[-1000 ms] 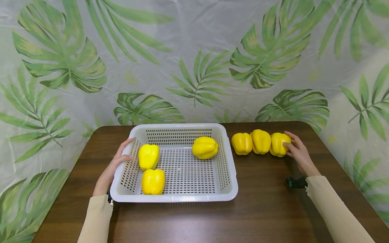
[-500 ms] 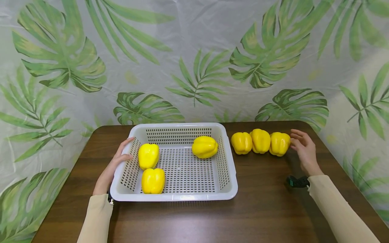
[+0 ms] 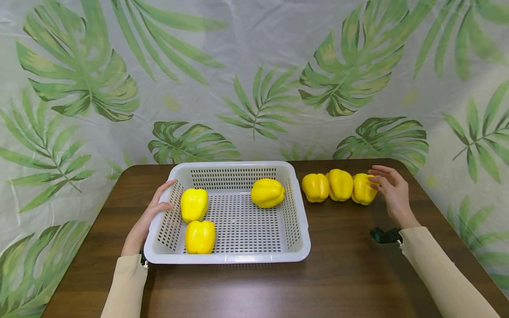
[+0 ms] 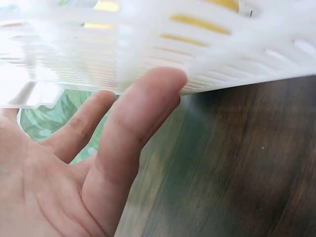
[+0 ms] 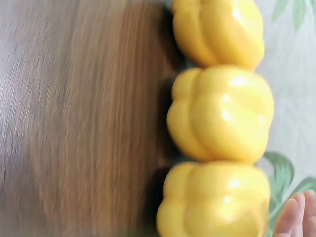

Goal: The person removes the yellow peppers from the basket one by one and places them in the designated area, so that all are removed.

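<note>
My left hand (image 3: pixel 141 225) holds the left side of a white perforated plastic basket (image 3: pixel 228 258); two digits lie over the rim. Seen from the left wrist, other fingers (image 4: pixel 140 111) stretch against the outside of its slotted wall. Inside the basket are three yellow bell peppers: one at the left (image 3: pixel 194 205), one at the front left (image 3: pixel 200 237), one at the back right (image 3: pixel 267 193). My right hand (image 3: pixel 394 194) hovers beside the rightmost pepper (image 3: pixel 362 190) of a row on the table, its relaxed fingers overlapping that pepper's edge and holding nothing.
Two more yellow bell peppers, a left one (image 3: pixel 316 187) and a middle one (image 3: pixel 340 184), complete the row right of the basket. Behind the dark wooden table (image 3: pixel 338 274) hangs a leaf-patterned cloth (image 3: pixel 262 39).
My right hand let go of the rightmost pepper and drew off to the right, then came slightly back toward it. The left hand and the basket have stayed in place.
</note>
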`<state>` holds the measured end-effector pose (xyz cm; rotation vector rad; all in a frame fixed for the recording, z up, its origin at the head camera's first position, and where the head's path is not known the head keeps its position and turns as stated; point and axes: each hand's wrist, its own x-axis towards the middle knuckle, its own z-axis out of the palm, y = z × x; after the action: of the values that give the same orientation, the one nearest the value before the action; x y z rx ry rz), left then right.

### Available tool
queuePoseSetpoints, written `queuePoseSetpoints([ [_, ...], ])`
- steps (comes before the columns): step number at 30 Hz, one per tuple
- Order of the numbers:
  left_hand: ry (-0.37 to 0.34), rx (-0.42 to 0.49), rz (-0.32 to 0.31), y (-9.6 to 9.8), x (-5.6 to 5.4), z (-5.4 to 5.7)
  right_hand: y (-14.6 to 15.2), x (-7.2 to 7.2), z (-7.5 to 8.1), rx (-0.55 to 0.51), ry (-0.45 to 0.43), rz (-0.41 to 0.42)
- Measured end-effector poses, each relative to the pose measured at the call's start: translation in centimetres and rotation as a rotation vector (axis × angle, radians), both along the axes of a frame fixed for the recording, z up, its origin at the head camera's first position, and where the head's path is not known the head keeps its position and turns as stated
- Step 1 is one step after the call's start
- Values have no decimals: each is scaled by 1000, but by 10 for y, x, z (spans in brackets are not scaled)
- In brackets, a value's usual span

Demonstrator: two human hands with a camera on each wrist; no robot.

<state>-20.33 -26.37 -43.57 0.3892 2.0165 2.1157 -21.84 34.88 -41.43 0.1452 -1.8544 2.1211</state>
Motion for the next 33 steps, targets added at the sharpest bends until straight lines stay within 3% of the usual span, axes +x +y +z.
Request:
queuePoseSetpoints([
  [5,-14,-2,-3,0,0,0,-16,-1,5,49,4,79],
  [12,17,21,4,0,0,-1,-38,-1,11,134,-29,166],
  [21,-11,-1,3,0,1,0,-69,-4,22,213,-59,269],
  [33,-18,-8,8,0,1,0,-105,-9,34,360,-109,345],
])
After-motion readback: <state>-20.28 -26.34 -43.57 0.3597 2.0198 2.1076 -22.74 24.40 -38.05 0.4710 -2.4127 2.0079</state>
